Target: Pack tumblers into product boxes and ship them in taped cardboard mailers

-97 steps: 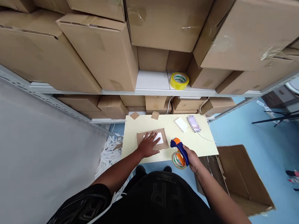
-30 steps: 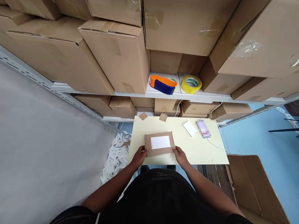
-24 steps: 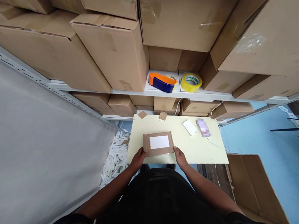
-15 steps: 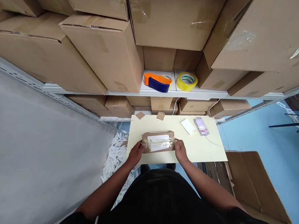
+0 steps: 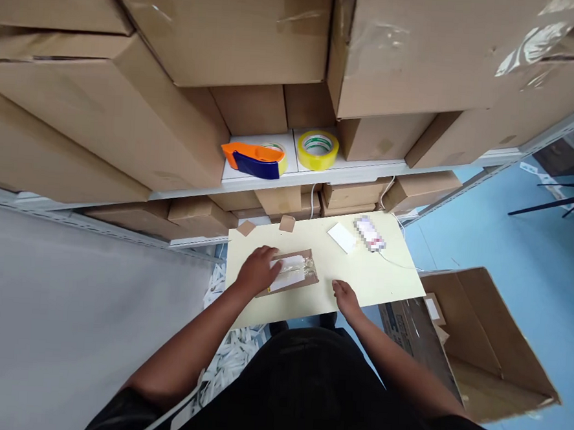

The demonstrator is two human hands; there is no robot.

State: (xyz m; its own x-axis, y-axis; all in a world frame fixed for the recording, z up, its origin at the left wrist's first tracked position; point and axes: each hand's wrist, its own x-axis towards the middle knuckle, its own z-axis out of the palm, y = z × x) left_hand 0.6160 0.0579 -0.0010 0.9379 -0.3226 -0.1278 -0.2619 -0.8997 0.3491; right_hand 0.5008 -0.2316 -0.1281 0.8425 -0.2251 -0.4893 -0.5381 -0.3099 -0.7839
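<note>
A small cardboard box (image 5: 309, 263) with a white label (image 5: 289, 271) under shiny clear tape lies on the pale table (image 5: 321, 298), slightly tilted in direction. My left hand (image 5: 258, 270) is laid over its left end, fingers apart and stretched over the label; the box's left side is partly hidden beneath it. To the right, separate from the box, my right hand (image 5: 347, 298) hovers near the table's front edge. Its fingers are curled together, and nothing shows in them.
On the shelf sit an orange and blue tape dispenser (image 5: 256, 158) and a yellow tape roll (image 5: 317, 150). A white box (image 5: 342, 237) and blurred-out item (image 5: 369, 233) lie at the table's back. An open carton (image 5: 484, 331) stands right; paper strips (image 5: 234, 358) cover the floor left.
My right hand has let go of the box's right end. My left hand has moved from its left edge onto its top, fingers opened. The view has swung to the right.
</note>
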